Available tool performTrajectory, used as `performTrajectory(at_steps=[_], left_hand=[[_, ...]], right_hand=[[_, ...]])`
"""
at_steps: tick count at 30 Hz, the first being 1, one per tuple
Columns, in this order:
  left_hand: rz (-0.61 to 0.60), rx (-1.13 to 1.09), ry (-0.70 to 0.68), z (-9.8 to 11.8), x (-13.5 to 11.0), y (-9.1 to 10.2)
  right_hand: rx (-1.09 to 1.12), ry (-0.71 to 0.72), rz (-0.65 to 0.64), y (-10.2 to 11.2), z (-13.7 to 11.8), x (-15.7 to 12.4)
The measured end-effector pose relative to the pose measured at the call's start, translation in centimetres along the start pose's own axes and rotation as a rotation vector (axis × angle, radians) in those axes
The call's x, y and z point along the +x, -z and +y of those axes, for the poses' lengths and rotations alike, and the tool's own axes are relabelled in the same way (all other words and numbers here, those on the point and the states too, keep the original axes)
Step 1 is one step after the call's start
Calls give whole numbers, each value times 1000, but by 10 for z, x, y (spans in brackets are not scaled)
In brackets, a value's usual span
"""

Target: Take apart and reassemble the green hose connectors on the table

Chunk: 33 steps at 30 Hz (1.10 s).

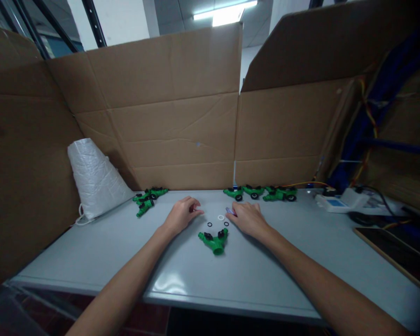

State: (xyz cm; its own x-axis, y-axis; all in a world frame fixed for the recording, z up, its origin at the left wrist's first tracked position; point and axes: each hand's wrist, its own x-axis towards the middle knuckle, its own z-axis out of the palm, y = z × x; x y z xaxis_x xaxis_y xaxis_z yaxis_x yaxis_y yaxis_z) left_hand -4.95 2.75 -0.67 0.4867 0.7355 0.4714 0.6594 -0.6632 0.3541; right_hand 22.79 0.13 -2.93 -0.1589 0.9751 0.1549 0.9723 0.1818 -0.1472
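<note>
A green Y-shaped hose splitter (pixel 215 242) with black valve levers lies on the table between my forearms. Just beyond it are two small black rings (pixel 209 224) (pixel 226 224) and a white ring (pixel 220 217). My left hand (pixel 182 215) rests on the table left of the rings, fingers curved and a gap between thumb and fingertips; I make out nothing clearly held there. On the right side, my right hand (pixel 248 218) is closed, knuckles up, around a small thin purplish tool (pixel 230 211) whose tip sticks out to the left. Most of that tool is hidden by the fingers.
More green splitters stand along the back, in a left group (pixel 145 203) and a right row (pixel 254 192). A white padded bag (pixel 96 179) leans at the left. A power strip (pixel 339 204) and a dark flat panel (pixel 392 252) lie right. Cardboard walls (pixel 175 130) enclose the table.
</note>
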Motion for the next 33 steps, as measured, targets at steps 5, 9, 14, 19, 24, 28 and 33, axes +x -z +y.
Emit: performTrajectory(at_steps=[5,9,14,19,24,28,33], left_hand=[[-62,48,-50,0,-2,-4],[-80,37,-72,3,-2,-4],[-56,40,-91,6,-2,0],[-31,15,-88,7,-2,1],[-12,2,-87,9,-1,4],[-33,-10,-64,9,0,6],[-78,-7,-36,7,1,6]], right_hand=[[-5,-12,0,-1,0,1],[-8,-4,7,0,0,0],[-7,-1,14,0,0,0],[-4,-6,18,-1,0,0],[-19,-16,1,2,-2,-1],[-13,-18,-5,4,-3,-2],[-8,-2,19,0,-1,-1]])
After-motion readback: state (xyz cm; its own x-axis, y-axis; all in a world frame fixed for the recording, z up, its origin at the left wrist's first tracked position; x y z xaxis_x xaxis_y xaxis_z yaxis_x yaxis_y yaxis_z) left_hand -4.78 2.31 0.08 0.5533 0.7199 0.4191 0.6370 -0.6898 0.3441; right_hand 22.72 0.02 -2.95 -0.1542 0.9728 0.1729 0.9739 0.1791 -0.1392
